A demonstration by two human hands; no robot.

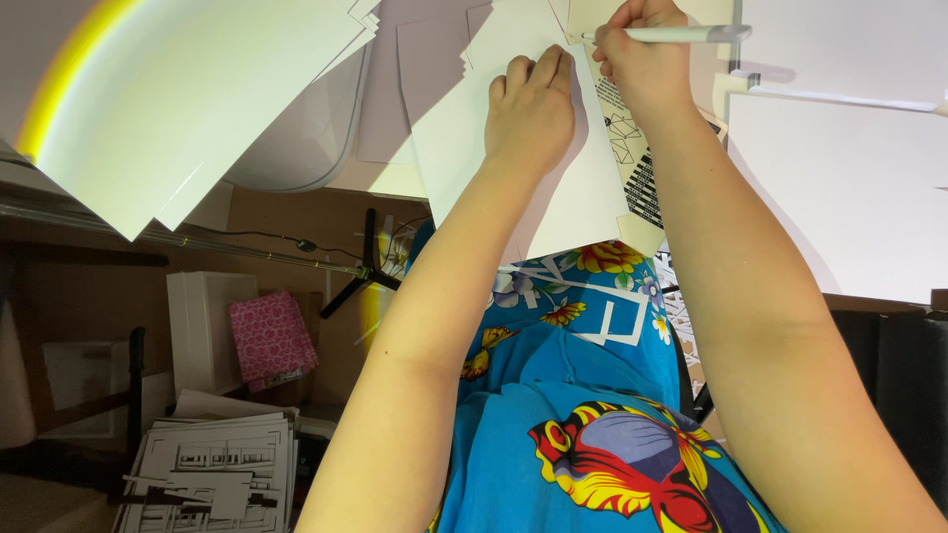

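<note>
My left hand (530,111) lies with fingers curled on a white sheet of paper (583,197), pressing it down on the table near its top edge. Just right of it, my right hand (642,54) grips a slim white pen-like tool (681,34), held almost level with its tip pointing left at the sheet's upper edge. Under my right wrist lies a printed sheet with black line patterns (632,163). Whether the tip touches the paper is hidden by my fingers.
A fanned stack of white sheets (197,99) covers the top left. A large white sheet (849,197) and a thin white strip (839,97) lie right. Below the table edge are a pink patterned box (272,338), a black stand (367,266) and stacked cut-out cards (217,474). White paper offcuts (607,321) rest on my blue flowered lap.
</note>
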